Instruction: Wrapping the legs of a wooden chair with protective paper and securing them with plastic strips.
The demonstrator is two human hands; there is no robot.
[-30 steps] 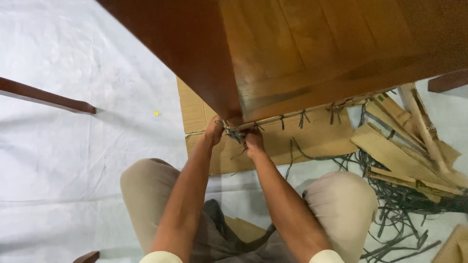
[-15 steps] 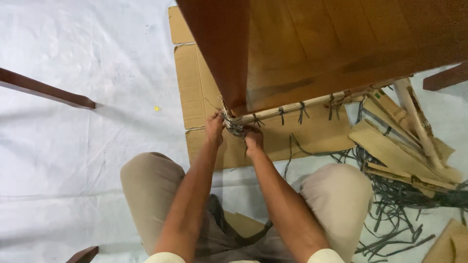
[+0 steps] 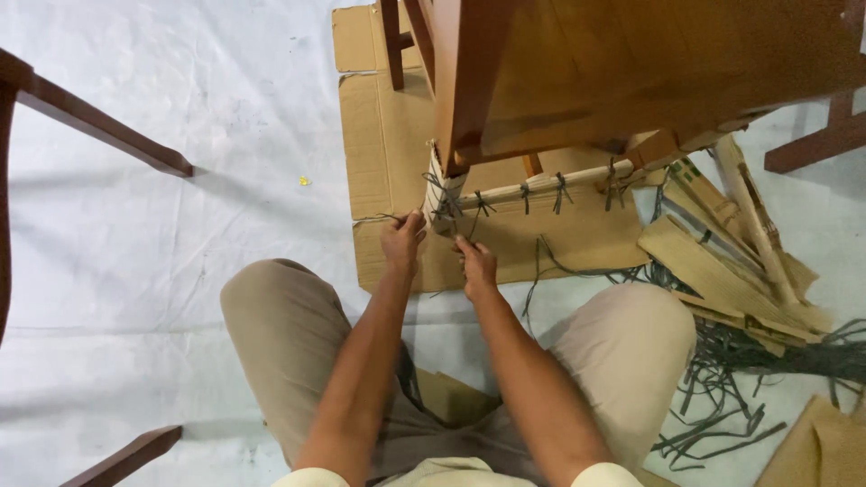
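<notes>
A brown wooden piece of furniture (image 3: 631,63) stands tilted over a flat cardboard sheet (image 3: 388,135). Its near leg (image 3: 444,188) is wrapped in cardboard bound with dark straps, and so is the rail (image 3: 541,185) beside it. My left hand (image 3: 401,242) is at the foot of that leg, pinching a thin strap end that trails left. My right hand (image 3: 475,263) is just right of the leg's foot, its fingers closed on a dark strap there. My knees in beige trousers flank both arms.
Cardboard strips (image 3: 722,261) are piled at the right, with several loose dark straps (image 3: 722,388) below them. Dark wooden legs reach in at the left (image 3: 108,135), bottom left (image 3: 126,455) and right (image 3: 812,144). A white sheet (image 3: 135,271) covers the floor.
The view has tipped so the furniture sits higher and its wrapped leg shows. Both hands have come down from the corner to the leg's foot, the left one drawing a strap end leftward.
</notes>
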